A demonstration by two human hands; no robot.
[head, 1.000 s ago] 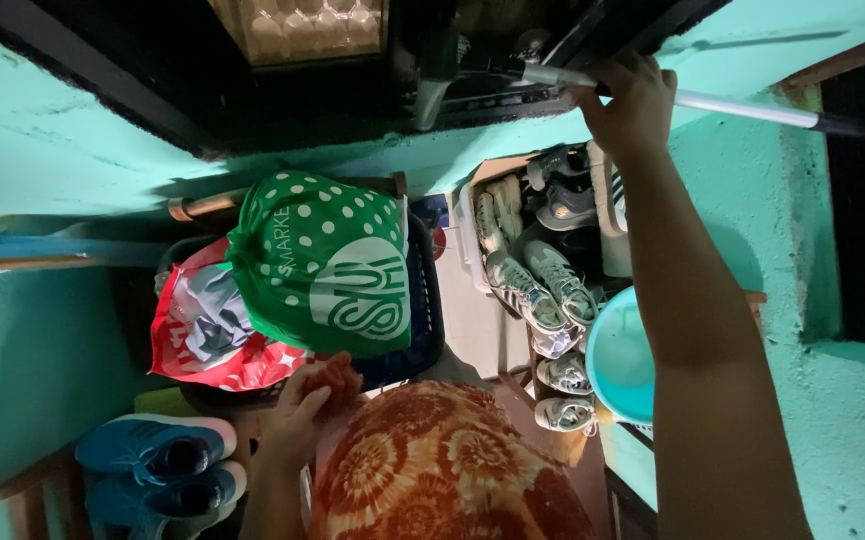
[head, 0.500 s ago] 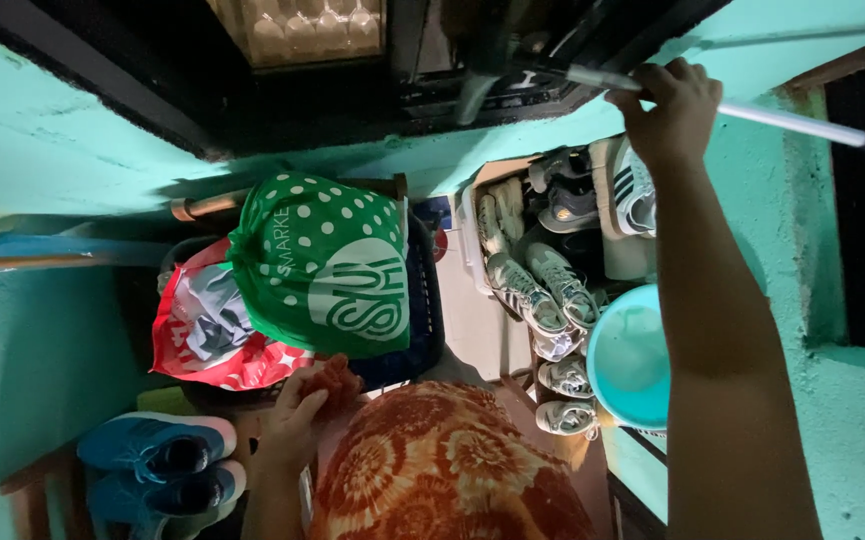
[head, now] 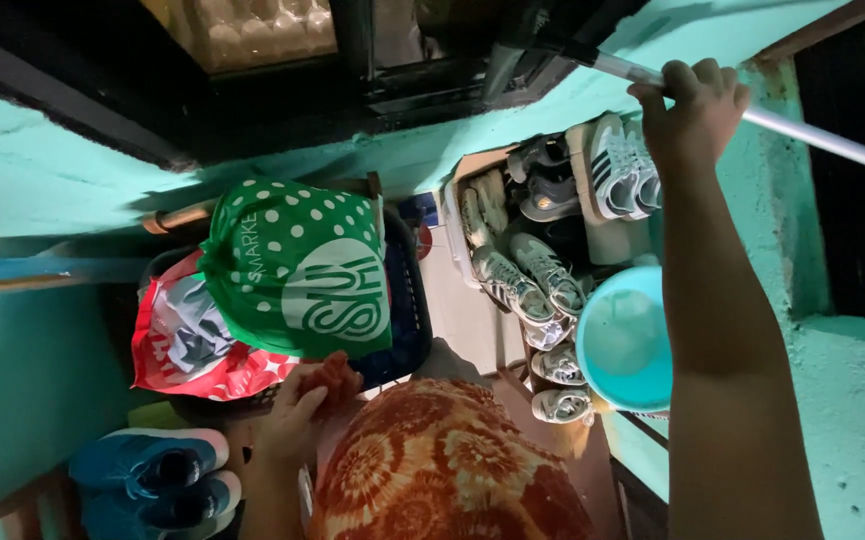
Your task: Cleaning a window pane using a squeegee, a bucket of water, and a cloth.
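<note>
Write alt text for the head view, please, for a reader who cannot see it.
The right hand grips a long metal pole raised toward a dark window, while the left hand holds orange patterned cloth. Below are a green dotted bag, shoes and a turquoise bucket.

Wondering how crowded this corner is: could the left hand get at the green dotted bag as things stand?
Probably yes. The left hand sits just below the green dotted bag, which lies on top of the dark basket with nothing between them. The right hand grips the pole.
</note>
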